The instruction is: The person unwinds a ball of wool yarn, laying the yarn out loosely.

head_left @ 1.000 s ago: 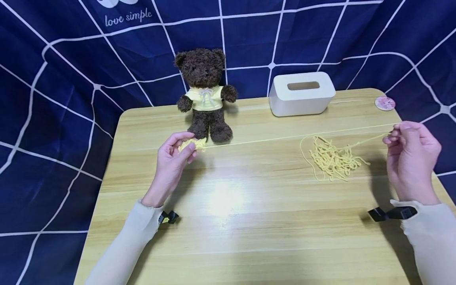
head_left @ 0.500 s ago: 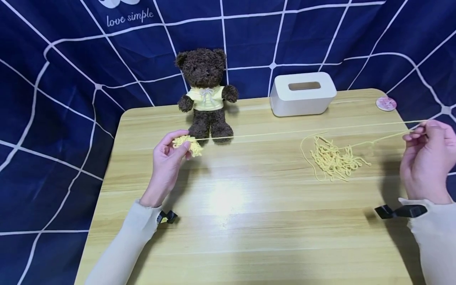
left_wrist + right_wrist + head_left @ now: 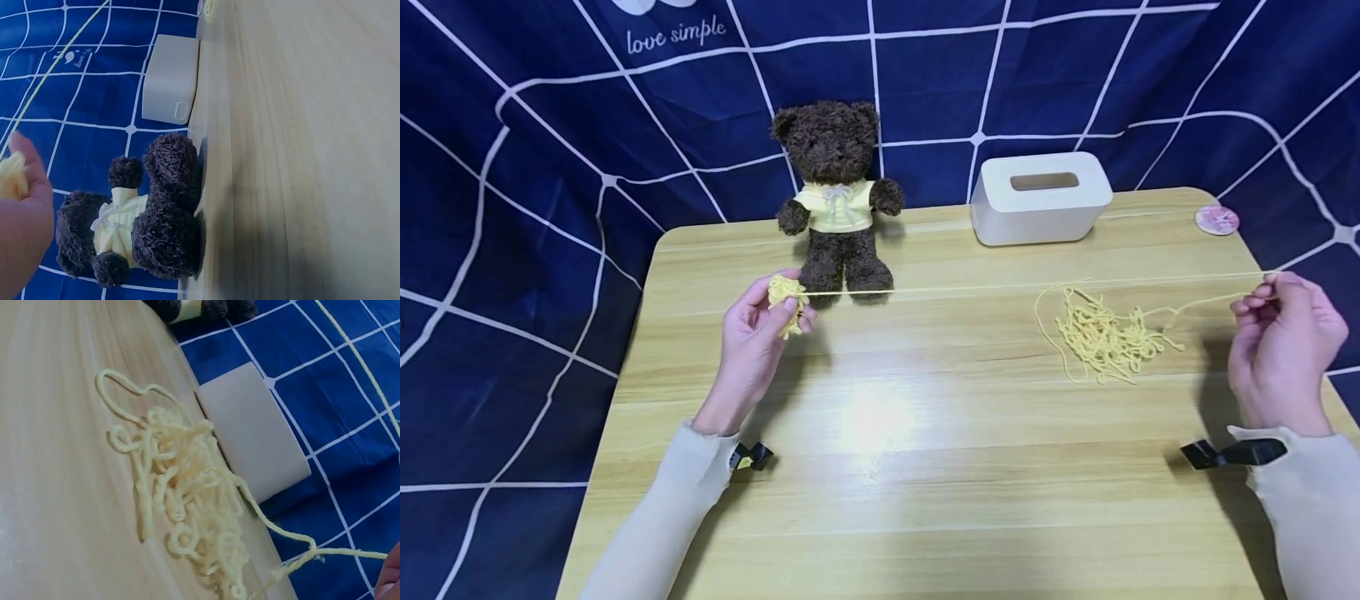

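My left hand (image 3: 745,342) pinches a small bunch of yellow yarn (image 3: 785,289) between thumb and fingers, held above the table's left half. From it a yarn strand (image 3: 872,292) runs nearly straight across to my right hand (image 3: 1285,350), whose curled fingers and thumb pinch it at the right edge of the table. A second length hangs from the right hand down to a loose, tangled yarn pile (image 3: 1105,337) on the table. In the right wrist view this yarn pile (image 3: 187,475) shows its curly loops; only a fingertip (image 3: 390,575) of that hand appears there.
A brown teddy bear (image 3: 838,192) in a yellow shirt sits at the back of the wooden table (image 3: 925,500). Right of it stands a white tissue box (image 3: 1041,200), and a round pink coaster (image 3: 1217,220) lies in the back right corner. Blue gridded cloth (image 3: 925,92) surrounds the table.
My right hand went outward to the right, then came slightly back and lower. The left hand turned the yarn bunch, which shifted a little left. The yarn pile stayed about the same.
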Demonstrator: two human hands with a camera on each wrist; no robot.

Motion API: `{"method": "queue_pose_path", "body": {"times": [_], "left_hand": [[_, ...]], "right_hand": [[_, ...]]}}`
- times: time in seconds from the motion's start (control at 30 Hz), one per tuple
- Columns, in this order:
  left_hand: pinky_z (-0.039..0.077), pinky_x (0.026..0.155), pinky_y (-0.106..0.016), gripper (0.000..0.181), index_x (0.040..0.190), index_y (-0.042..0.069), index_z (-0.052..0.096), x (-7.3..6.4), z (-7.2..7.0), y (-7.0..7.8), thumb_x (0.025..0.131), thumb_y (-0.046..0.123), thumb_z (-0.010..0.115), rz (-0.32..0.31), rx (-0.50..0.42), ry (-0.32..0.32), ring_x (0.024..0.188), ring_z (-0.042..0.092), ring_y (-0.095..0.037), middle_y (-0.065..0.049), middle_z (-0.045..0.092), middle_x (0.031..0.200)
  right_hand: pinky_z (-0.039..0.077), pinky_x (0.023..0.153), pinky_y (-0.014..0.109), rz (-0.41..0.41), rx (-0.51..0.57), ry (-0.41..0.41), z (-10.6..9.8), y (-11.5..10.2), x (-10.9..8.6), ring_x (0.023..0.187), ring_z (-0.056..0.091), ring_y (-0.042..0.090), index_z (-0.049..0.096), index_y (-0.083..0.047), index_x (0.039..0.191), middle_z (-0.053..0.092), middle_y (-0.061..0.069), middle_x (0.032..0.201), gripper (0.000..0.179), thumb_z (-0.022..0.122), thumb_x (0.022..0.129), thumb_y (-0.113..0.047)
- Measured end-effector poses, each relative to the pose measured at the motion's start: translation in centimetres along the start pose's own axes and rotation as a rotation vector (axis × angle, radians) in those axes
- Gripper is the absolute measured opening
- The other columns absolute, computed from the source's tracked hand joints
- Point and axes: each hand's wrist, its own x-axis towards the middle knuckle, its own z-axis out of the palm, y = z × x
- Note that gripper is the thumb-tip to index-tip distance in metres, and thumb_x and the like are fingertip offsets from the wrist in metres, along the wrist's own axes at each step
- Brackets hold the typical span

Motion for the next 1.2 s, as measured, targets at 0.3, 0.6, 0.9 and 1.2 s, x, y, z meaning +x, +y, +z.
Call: {"method": "queue_pose_path", "body": {"times": [0.3,0.6,0.9,1.2], "left_hand": [[0.058,0.063,-0.020,0.054,0.158,0.001,0.051,0.1,-0.1,0.0,0.106,-0.015,0.056,0.007,0.032,0.008,0.081,0.073,-0.018,-0.018,0.077,0.118],[0.054,0.060,-0.018,0.028,0.132,-0.009,0.068,-0.1,-0.2,0.0,0.105,-0.011,0.063,0.013,0.081,0.070,0.080,0.066,-0.017,-0.018,0.071,0.121],[0.053,0.056,-0.019,0.038,0.143,-0.007,0.060,0.2,0.2,-0.1,0.105,-0.013,0.059,-0.026,0.041,0.065,0.072,0.069,-0.016,-0.016,0.078,0.108],[0.053,0.056,-0.020,0.025,0.124,0.002,0.063,0.2,0.6,-0.4,0.105,-0.014,0.057,-0.024,0.030,0.052,0.071,0.069,-0.017,-0.017,0.078,0.106]], "right_hand": [[0.061,0.049,0.033,0.213,-0.172,-0.106,-1.3,0.5,-0.3,0.059,0.066,0.027,0.066,0.017,0.093,0.069,0.022,0.077,0.021,0.052,0.107,0.015],[0.064,0.062,0.024,0.431,-0.559,-0.326,-3.0,0.7,-0.2,0.073,0.074,0.016,0.078,0.006,0.096,0.078,0.013,0.089,0.033,0.049,0.110,0.011],[0.062,0.060,0.019,0.465,-0.699,-0.429,-3.7,1.3,-0.7,0.076,0.075,0.011,0.082,-0.001,0.107,0.081,0.006,0.100,0.031,0.054,0.109,0.011],[0.060,0.061,0.017,0.249,-0.730,-0.339,-1.9,4.8,-4.4,0.074,0.065,0.010,0.077,-0.008,0.112,0.074,0.001,0.102,0.023,0.062,0.105,0.008]]}}
